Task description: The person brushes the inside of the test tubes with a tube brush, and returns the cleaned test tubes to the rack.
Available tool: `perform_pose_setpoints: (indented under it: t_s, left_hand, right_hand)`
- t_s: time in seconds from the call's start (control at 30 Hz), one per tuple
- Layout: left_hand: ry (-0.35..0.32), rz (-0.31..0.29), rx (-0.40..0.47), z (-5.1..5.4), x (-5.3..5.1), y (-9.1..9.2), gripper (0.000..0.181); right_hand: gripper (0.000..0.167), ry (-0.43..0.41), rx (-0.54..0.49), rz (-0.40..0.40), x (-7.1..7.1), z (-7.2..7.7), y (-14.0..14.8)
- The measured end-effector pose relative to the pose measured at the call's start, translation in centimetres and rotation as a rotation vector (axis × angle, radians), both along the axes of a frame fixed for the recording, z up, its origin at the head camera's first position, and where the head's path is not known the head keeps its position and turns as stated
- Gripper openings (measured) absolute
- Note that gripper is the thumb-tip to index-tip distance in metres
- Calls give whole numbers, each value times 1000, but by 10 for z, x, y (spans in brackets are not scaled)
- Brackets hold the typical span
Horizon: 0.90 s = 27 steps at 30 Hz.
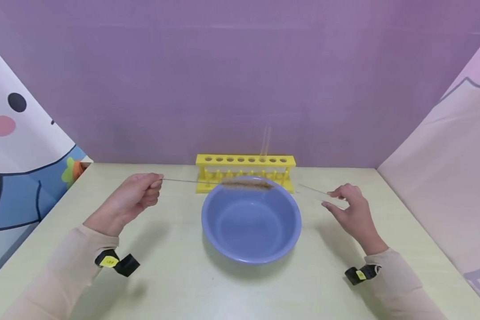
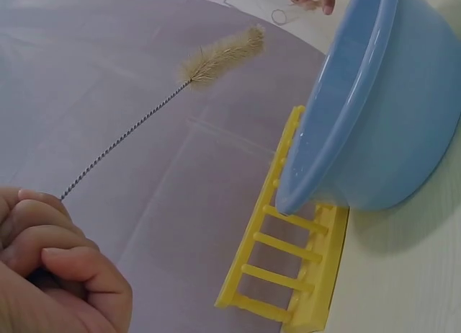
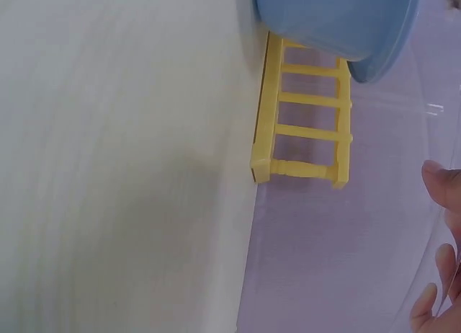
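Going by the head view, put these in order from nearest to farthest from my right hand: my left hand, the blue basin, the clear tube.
1. Clear tube: nearest, pinched in the right hand.
2. Blue basin: next, to that hand's left, in the middle.
3. Left hand: farthest, beyond the basin on the left.

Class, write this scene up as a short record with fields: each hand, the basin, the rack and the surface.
Left hand: grips the wire handle of a bristle brush
Brush position: raised, bristles pointing toward the person's right
Right hand: holds a clear tube between thumb and fingers
Basin: blue, between the hands
Rack: yellow, behind the basin, one clear tube standing in it
Surface: pale table
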<state>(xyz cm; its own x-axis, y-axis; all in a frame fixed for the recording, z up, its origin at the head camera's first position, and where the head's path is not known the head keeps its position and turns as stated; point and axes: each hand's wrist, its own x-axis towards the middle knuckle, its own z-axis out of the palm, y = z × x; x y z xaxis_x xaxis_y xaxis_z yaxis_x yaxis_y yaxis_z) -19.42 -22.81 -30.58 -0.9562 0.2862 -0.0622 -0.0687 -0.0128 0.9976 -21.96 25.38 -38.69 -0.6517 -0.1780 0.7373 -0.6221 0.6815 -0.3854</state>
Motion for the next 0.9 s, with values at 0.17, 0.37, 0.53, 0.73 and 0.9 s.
perform_pose_setpoints:
  t_s: [0.17,0.37,0.53,0.73,0.9]
  left_hand:
    - [-7,5,-32,-3,-3,-1,41]
    - [22,34,-160,-6,-3,-1,42]
    - [89,47,-287,-8,-3,4,45]
    - [118,36,-355,-14,0,11,44]
    - [129,37,-364,-17,0,15,43]
  right_hand:
    - [33,-17,-6,11,-1,1,-2]
    - [30,-82,-63,-7,-2,9,-10]
    - [25,-169,-158,-26,-8,27,-22]
    - [23,-269,-290,23,-23,52,-39]
    - [23,-400,-428,83,-39,70,-48]
